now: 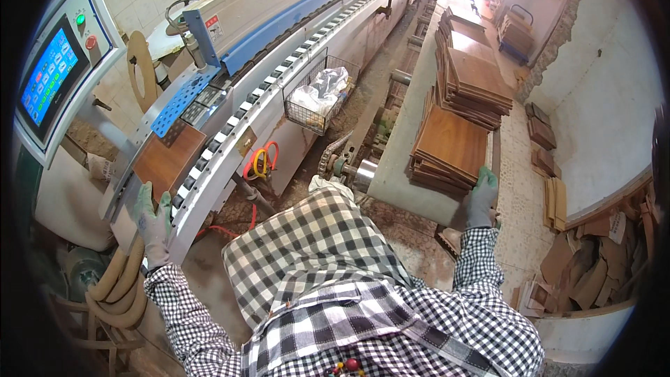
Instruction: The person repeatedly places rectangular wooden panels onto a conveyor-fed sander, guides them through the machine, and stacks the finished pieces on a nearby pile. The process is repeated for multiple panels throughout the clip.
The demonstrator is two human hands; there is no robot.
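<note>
Left hand (pixel 153 220), gloved, is pressing spread fingers against the near edge of a brown panel (pixel 164 160) lying on the machine bed (pixel 230 129) at left. Right hand (pixel 481 195) is gripping the corner of the nearest panel stack (pixel 450 146) at right.

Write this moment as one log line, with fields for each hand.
left hand: gloved, pressing brown panel at machine infeed | right hand: gloved, on near panel stack | control screen: lit
</note>
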